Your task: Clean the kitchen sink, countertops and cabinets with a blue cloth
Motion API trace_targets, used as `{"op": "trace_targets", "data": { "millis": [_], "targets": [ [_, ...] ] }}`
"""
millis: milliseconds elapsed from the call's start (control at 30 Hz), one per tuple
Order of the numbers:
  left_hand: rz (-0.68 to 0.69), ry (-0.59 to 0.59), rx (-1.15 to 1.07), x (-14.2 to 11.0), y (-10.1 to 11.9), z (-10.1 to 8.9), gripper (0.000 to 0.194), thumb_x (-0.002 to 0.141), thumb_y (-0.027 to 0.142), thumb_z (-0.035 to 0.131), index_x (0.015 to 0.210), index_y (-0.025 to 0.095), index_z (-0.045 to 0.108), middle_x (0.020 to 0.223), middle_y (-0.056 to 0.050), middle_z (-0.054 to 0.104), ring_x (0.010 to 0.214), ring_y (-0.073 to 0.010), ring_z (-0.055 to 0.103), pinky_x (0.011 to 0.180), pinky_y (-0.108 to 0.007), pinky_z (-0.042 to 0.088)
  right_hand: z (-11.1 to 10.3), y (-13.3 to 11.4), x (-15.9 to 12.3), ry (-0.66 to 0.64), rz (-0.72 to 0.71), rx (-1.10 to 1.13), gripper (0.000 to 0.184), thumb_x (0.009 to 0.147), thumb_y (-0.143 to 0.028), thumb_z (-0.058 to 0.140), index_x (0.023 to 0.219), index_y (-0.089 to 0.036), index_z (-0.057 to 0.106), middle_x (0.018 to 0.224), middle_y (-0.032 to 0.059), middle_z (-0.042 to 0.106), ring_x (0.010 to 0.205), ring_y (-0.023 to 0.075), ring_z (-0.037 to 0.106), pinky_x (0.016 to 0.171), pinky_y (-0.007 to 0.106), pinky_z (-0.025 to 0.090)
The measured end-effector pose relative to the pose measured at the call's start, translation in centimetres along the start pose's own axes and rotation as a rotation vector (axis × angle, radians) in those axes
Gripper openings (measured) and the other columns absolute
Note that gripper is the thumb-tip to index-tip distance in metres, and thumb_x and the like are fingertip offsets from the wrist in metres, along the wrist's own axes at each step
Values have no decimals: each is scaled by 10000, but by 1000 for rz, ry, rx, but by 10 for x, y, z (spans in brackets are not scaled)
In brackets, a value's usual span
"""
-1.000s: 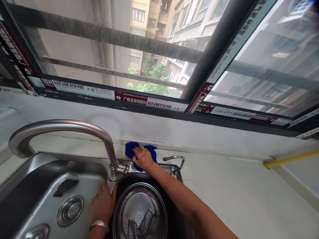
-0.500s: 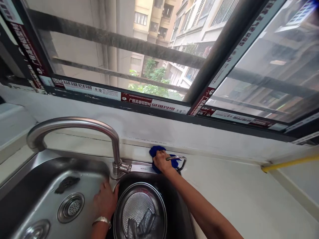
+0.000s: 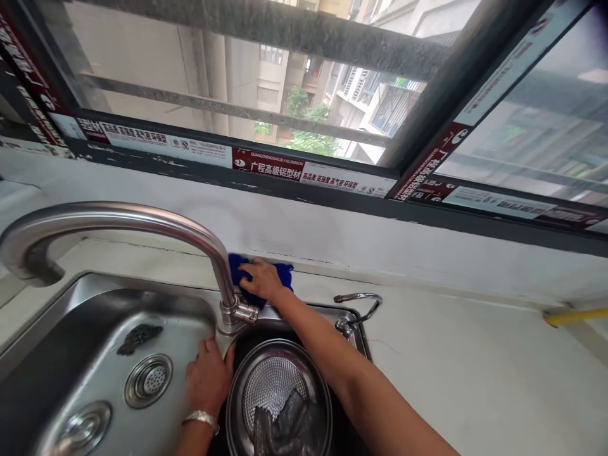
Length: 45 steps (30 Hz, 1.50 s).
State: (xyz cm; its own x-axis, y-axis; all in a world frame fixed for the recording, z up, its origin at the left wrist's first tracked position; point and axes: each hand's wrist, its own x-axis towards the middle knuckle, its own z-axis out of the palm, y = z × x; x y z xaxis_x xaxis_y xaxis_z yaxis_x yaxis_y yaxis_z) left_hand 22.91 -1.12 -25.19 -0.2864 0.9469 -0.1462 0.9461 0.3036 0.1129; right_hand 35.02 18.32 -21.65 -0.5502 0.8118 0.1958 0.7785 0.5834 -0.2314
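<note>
My right hand (image 3: 261, 278) presses a blue cloth (image 3: 285, 275) against the counter strip behind the sink, close to the faucet base. Parts of the cloth show on both sides of the fingers. Over the divider (image 3: 222, 342) between the two basins rests my left hand (image 3: 209, 377), thumb on the right side and fingers on the left, gripping it. The large faucet (image 3: 142, 215) arches to the left above the left basin. In the right basin sits a round metal strainer pan (image 3: 270, 380) with dark, crumpled wet pieces (image 3: 289, 421) in it.
A small curved tap (image 3: 363, 296) stands at the sink's right rear corner. The left basin holds a dark scrap (image 3: 139, 337) near the drain (image 3: 149, 380). A white counter (image 3: 465, 380) extends right, with a yellow pipe (image 3: 577, 316) beyond. The window frame (image 3: 266, 174) runs along the back.
My right hand has slid the blue cloth left along the back strip, from beside the small tap to near the faucet base. My left hand stays on the divider. The view has shifted.
</note>
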Motion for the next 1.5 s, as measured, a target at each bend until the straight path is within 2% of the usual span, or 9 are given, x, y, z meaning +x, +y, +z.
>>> {"op": "trace_targets", "data": {
  "millis": [167, 333, 567, 833, 1000, 1133, 1233, 1367, 1500],
  "targets": [
    [-5, -2, 16, 4, -2, 5, 464, 1019, 474, 330, 1065, 78, 568, 1084, -173, 631, 898, -308, 706, 737, -392, 511, 1, 2, 7, -38, -159, 42, 390, 942, -220, 652, 1330, -203, 627, 1405, 4, 584, 1127, 222, 545, 1016, 341, 455],
    [-15, -6, -7, 5, -1, 0, 446, 1021, 454, 346, 1073, 73, 572, 1084, -170, 639, 909, -315, 712, 752, -404, 527, -14, 15, -42, -82, -255, 7, 428, 924, -222, 691, 1341, -211, 594, 1471, 39, 511, 1128, 253, 495, 976, 394, 452],
    [-26, 23, -28, 3, 0, 0, 458, 1017, 456, 374, 1081, 61, 595, 1085, -179, 649, 907, -304, 715, 747, -397, 531, -38, 33, -116, -129, -109, -219, 494, 870, -147, 705, 1332, -250, 565, 1478, 61, 471, 1157, 317, 456, 920, 445, 468],
    [-39, 30, -57, 4, -1, 8, 459, 1018, 479, 366, 1106, 92, 597, 1111, -182, 659, 933, -286, 710, 766, -374, 514, -49, 23, -150, -7, 212, -204, 333, 807, -76, 598, 1127, -163, 633, 1204, 137, 631, 1026, 301, 571, 849, 402, 524],
    [-29, 39, -102, 3, -3, 9, 442, 1018, 475, 362, 1110, 111, 595, 1142, -189, 653, 951, -281, 707, 796, -381, 517, -67, -22, -197, 277, 396, 472, 283, 730, -225, 550, 1005, -223, 621, 955, 38, 677, 851, 242, 630, 790, 357, 533],
    [-31, 56, -111, 4, -3, 12, 443, 1012, 474, 378, 1107, 95, 586, 1131, -194, 647, 963, -296, 703, 815, -409, 523, -99, -41, -249, 127, 717, 1100, 359, 686, -422, 648, 979, -225, 580, 669, -43, 555, 530, 162, 499, 497, 265, 427],
    [-37, 49, -123, 2, -1, 12, 433, 1004, 470, 407, 1102, 86, 582, 1111, -189, 648, 978, -301, 698, 832, -413, 519, -111, -50, -271, 89, 841, 1215, 458, 678, -488, 700, 1016, -214, 560, 621, -60, 512, 479, 136, 450, 450, 237, 398],
    [-45, 42, -139, -1, 0, 10, 433, 999, 478, 414, 1113, 93, 577, 1124, -189, 644, 997, -301, 688, 852, -413, 508, -95, -75, -267, 177, 667, 1044, 352, 761, -450, 675, 1007, -211, 599, 680, -26, 567, 519, 160, 514, 457, 252, 437],
    [-26, 27, -179, -2, -2, 8, 412, 1005, 440, 391, 1124, 97, 587, 1109, -194, 650, 1004, -306, 675, 868, -426, 500, -68, -108, -230, 501, 123, 681, 250, 897, -244, 544, 1139, -225, 605, 1081, 81, 653, 954, 267, 649, 805, 407, 582]
  ]
}}
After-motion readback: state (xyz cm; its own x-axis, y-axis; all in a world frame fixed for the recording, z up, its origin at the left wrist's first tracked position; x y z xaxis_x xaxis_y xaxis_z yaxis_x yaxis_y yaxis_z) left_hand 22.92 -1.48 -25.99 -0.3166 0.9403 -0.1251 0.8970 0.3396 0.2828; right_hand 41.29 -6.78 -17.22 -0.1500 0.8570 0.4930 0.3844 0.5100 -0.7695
